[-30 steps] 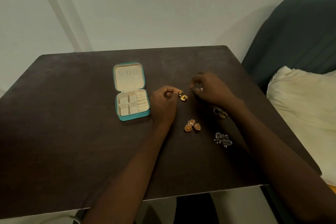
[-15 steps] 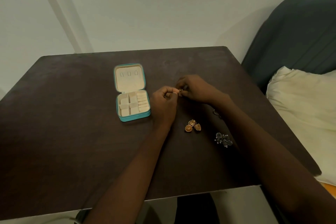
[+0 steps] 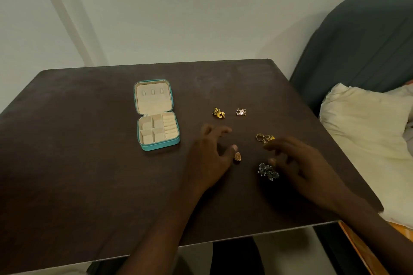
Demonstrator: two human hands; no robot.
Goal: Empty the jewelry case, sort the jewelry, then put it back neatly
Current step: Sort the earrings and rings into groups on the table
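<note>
I saw both hands spread and empty: my left hand (image 3: 207, 154) nearest the orange earring (image 3: 237, 156) by its thumb, my right hand (image 3: 299, 163) beside the dark earrings (image 3: 268, 172), case (image 3: 157, 116) open far left

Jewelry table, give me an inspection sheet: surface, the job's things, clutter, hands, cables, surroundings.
Surface: dark brown table, matte.
Job's things: teal jewelry case lies open, its compartments look empty. Gold earrings and a small triangular piece lie beyond the hands; gold rings, a round gold earring and dark beaded earrings lie nearer.
Clutter: nothing seen.
Hands: left hand and right hand both have fingers spread, holding nothing; contact with the table unclear.
Cables: nothing seen.
Surroundings: pale wall, dark grey seat, cream pillow.
</note>
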